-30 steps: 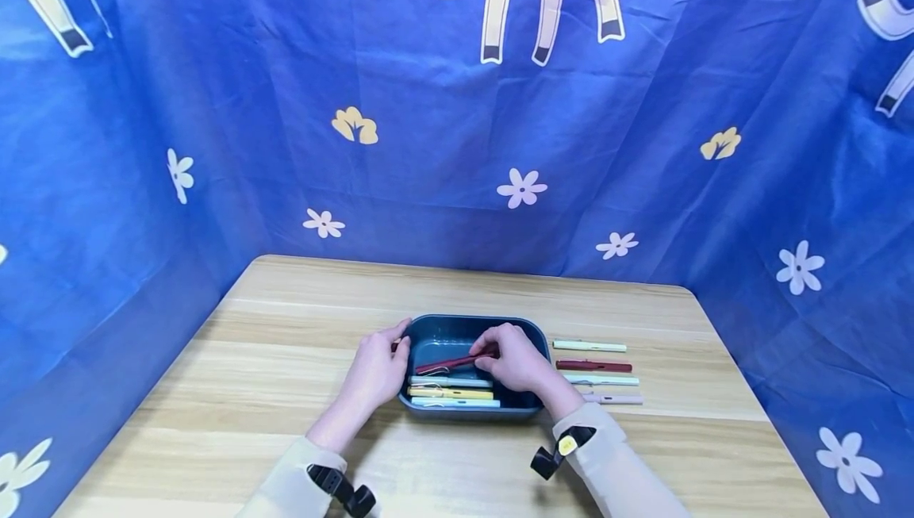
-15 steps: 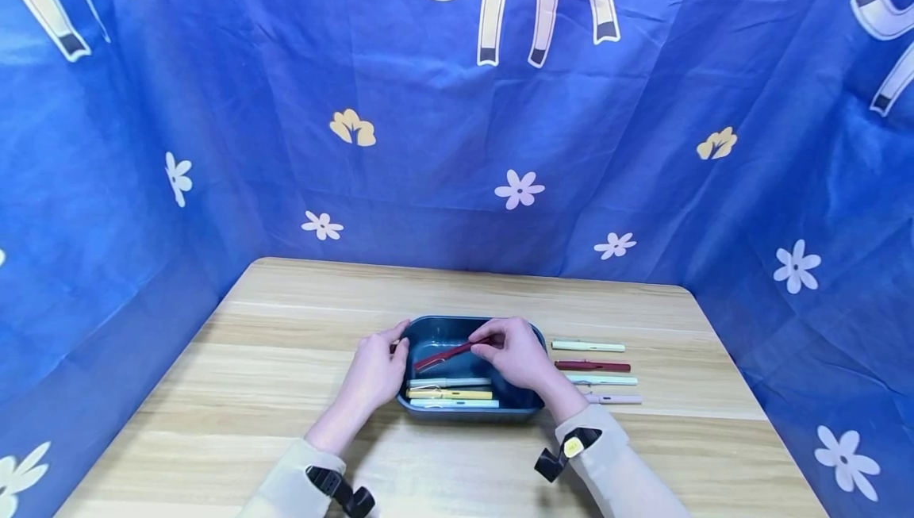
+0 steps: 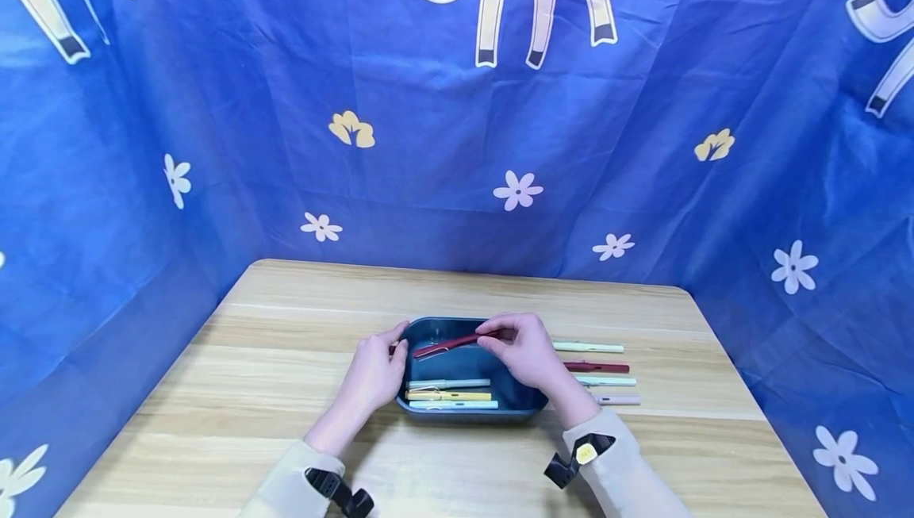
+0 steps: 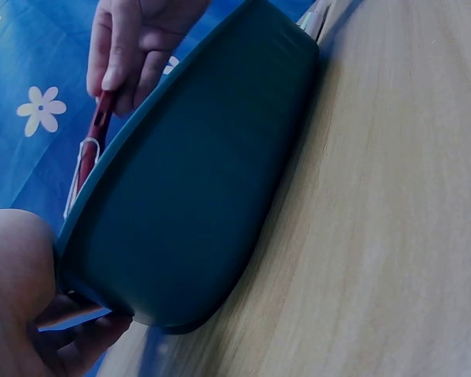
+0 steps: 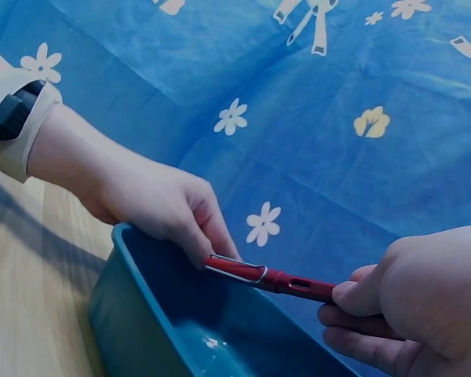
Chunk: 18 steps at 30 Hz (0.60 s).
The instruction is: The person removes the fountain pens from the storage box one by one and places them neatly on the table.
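My left hand [image 3: 376,367] grips the left end of a dark teal plastic bin [image 3: 471,416], thumb and fingers about its rim. A dark red pen [image 3: 451,343] with a wire clip is pinched by one end between the thumb and fingers of my right hand [image 3: 527,350]. In the right wrist view the pen [image 5: 239,269] is held at rim height, its clip end pointing toward my left hand [image 5: 153,196]. Inside the bin, along the front, lie a grey-blue pen [image 3: 450,383], a yellow pen [image 3: 464,396] and a pale blue pen [image 3: 464,404].
Right of the bin, a row of pens lies on the wooden table [image 3: 300,304]: pale green [image 3: 593,347], dark red [image 3: 600,368], pale mint [image 3: 607,381] and lilac [image 3: 617,400]. My right forearm partly covers the row. A blue patterned curtain [image 3: 428,185] surrounds the table.
My right hand has raised the dark red pen off the bin's floor, moving it toward the back and slightly right. My left hand stays on the bin.
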Available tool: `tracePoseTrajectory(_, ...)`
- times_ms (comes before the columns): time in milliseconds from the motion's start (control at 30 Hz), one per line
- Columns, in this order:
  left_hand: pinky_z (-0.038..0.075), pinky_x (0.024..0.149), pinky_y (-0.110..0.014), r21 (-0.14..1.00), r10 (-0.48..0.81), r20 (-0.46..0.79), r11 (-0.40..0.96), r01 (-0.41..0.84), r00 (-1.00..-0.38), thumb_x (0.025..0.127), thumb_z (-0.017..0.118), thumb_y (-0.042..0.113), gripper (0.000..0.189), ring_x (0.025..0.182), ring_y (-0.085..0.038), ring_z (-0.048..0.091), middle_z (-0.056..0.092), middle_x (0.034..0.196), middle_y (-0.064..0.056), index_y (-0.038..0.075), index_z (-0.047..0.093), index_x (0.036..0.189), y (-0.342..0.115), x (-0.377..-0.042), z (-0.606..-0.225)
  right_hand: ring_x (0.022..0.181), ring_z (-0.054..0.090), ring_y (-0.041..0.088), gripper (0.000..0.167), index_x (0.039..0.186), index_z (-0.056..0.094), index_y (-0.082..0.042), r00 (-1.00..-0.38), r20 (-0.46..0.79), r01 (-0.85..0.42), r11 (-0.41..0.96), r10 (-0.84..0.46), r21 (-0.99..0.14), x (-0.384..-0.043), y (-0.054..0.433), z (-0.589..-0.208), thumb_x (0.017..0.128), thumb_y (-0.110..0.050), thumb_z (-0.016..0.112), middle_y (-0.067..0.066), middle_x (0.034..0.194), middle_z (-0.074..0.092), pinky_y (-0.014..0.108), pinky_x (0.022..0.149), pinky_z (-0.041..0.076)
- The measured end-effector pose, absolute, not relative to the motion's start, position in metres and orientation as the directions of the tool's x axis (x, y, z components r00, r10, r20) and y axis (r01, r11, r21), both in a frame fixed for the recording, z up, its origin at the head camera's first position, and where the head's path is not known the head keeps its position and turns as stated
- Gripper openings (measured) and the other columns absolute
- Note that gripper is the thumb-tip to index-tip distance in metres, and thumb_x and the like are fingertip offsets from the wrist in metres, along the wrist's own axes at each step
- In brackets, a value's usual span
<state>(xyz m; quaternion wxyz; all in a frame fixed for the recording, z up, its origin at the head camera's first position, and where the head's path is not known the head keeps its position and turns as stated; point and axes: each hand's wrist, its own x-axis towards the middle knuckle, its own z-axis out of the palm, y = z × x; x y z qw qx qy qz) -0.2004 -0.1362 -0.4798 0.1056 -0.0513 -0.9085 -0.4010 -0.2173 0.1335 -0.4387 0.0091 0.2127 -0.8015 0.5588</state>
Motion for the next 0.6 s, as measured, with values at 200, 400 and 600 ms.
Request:
tracePoseTrajectory(200,0.056,0.092,-0.051,0.718,0.002,0.232,0.674,0.173,-0.973,0.106,0.059,0.012,0.042,0.109,-0.031,0.07,0.064,0.138,-0.026,0.0,0.062,0.146,-0.136,-0.2,-0.48,0.09,0.074,0.024,0.011,0.104,0.082,0.0,-0.914,0.278,-0.356,0.256,-0.295,-0.899,-0.214,0.141,-0.434,0.094,-0.003,0.08,0.013,0.106,0.077,0.025,0.077,0.06)
tracePoseTrajectory(400,0.056,0.09,-0.049,0.719,0.007,0.232,0.672,0.176,-0.973,0.107,0.059,0.012,0.042,0.107,-0.03,0.069,0.064,0.138,-0.026,-0.001,0.061,0.146,-0.137,-0.2,-0.479,0.089,0.073,0.021,0.013,0.106,0.082,0.001,-0.923,0.281,-0.345,0.243,-0.262,-0.906,-0.213,0.149,-0.429,0.093,-0.002,0.08,0.011,0.106,0.078,0.025,0.077,0.06)
tracePoseTrajectory(600,0.055,0.093,-0.05,0.72,0.012,0.229,0.671,0.178,-0.973,0.107,0.059,0.012,0.042,0.113,-0.031,0.068,0.063,0.139,-0.025,-0.001,0.061,0.147,-0.137,-0.201,-0.48,0.093,0.074,0.022,0.015,0.107,0.081,0.003,-0.938,0.257,-0.305,0.201,-0.231,-0.931,-0.206,0.158,-0.425,0.092,0.001,0.08,0.011,0.107,0.078,0.029,0.082,0.061)
